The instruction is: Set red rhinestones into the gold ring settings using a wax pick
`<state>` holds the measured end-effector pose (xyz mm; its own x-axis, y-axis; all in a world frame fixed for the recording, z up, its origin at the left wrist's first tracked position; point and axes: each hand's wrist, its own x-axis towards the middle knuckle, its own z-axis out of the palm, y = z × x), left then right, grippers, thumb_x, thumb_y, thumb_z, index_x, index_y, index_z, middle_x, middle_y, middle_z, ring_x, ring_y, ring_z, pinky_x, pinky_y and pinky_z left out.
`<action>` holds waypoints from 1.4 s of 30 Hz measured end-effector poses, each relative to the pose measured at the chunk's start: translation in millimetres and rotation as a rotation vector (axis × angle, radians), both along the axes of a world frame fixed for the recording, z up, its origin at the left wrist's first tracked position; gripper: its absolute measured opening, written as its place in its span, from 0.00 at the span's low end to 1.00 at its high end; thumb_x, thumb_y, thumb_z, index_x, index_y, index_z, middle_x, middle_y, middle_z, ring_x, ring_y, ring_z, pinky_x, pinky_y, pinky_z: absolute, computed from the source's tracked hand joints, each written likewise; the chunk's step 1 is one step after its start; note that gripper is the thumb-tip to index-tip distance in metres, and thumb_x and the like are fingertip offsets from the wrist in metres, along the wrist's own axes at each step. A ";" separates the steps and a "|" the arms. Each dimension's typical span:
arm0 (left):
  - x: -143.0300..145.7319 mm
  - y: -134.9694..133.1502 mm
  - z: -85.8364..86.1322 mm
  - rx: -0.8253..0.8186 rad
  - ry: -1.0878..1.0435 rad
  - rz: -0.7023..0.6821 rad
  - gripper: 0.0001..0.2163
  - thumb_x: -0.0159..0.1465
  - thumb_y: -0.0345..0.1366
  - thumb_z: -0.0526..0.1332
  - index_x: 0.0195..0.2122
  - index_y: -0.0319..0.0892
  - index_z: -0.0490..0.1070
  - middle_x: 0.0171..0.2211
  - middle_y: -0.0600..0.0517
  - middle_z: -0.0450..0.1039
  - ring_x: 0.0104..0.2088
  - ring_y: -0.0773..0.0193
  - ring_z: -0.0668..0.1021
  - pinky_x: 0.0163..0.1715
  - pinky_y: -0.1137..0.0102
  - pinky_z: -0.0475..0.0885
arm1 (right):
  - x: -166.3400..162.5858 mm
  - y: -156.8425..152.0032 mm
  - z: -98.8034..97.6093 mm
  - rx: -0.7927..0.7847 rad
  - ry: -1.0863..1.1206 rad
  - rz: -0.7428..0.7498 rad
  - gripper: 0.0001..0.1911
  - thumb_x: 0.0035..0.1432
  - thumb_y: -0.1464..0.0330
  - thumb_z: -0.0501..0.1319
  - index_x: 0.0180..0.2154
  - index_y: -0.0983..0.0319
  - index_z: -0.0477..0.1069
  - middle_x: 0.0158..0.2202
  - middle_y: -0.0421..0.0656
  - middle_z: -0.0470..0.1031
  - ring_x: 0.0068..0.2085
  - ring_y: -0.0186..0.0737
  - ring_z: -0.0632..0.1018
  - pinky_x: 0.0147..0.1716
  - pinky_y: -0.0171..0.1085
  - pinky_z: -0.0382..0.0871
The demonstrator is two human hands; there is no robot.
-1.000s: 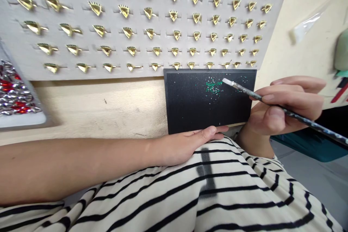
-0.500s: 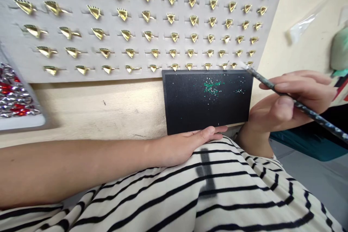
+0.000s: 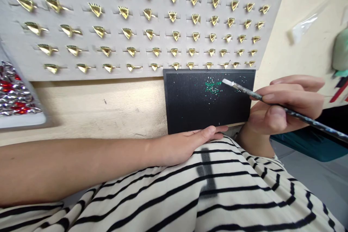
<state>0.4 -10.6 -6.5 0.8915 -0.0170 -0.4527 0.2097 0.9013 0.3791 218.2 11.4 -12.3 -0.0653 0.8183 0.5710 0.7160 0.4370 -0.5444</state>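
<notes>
My right hand pinches a thin dark picker stick whose white tip rests over a black ribbed tray, right beside a cluster of tiny green stones. My left hand lies flat at the table's near edge, fingers stretched out, fingertips touching the tray's front rim. Behind the tray lies a grey foam board holding rows of several gold ring settings.
A tray of silver and red foil pieces sits at the far left. A clear plastic bag and a pale green object lie at the right. A teal bin stands below the table's right edge.
Half a second ago the stick's tip was up at the bottom row of settings on the board; it has come back down to the green stones on the black tray. My left hand has not moved.
</notes>
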 end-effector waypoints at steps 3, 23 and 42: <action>-0.2 0.0 0.1 0.004 0.002 -0.001 0.27 0.69 0.55 0.37 0.65 0.53 0.53 0.62 0.62 0.62 0.63 0.70 0.62 0.65 0.74 0.49 | 0.8 0.0 0.0 -0.014 -0.012 -0.012 0.09 0.56 0.64 0.50 0.29 0.60 0.65 0.22 0.33 0.68 0.29 0.29 0.66 0.33 0.37 0.63; 1.6 5.4 5.9 0.043 0.090 -0.065 0.25 0.69 0.55 0.37 0.63 0.58 0.55 0.61 0.64 0.64 0.63 0.67 0.62 0.67 0.69 0.48 | -1.0 15.3 -9.6 0.141 0.004 -0.229 0.10 0.57 0.63 0.52 0.30 0.61 0.67 0.24 0.36 0.68 0.33 0.32 0.71 0.36 0.41 0.65; -1.4 11.2 6.7 0.033 0.025 -0.074 0.25 0.70 0.53 0.36 0.65 0.55 0.52 0.63 0.61 0.61 0.65 0.68 0.60 0.67 0.69 0.47 | -1.1 11.4 -8.3 0.066 -0.019 -0.229 0.10 0.57 0.64 0.52 0.32 0.62 0.68 0.27 0.36 0.70 0.34 0.33 0.71 0.40 0.42 0.65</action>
